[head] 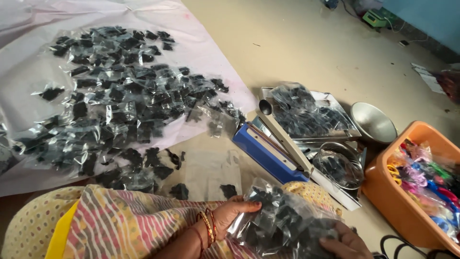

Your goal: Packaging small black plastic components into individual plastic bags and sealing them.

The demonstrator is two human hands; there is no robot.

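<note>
Low in the view, just above the lap: left hand (232,211) pinching the upper left edge of a clear plastic bag (282,223) stuffed with small black pieces, thumb on top, fingers (249,205) clamped on the film. Right hand (346,244) cupping the bag's lower right end from beneath, fingers curled into the plastic. Bag held up between both hands, off the floor, in front of the striped cloth (129,225) over the knees.

Just beyond the bag, on the bare floor: blue heat sealer (270,153), arm raised. To its right a steel tray (342,112) with more filled packets, a steel bowl (342,165) with a few black bits, an empty steel bowl (373,122). Orange tub (407,201) of coloured items at the right edge. Across the left of the floor, a pale plastic sheet (28,76) covered with a heap of small sealed packets (124,96).

Best handling, judging from the grip: keep the mouth uppermost, support the weight from below, pinch the film flat and free of creases. Loose grip on slick plastic risks spilling the contents.
</note>
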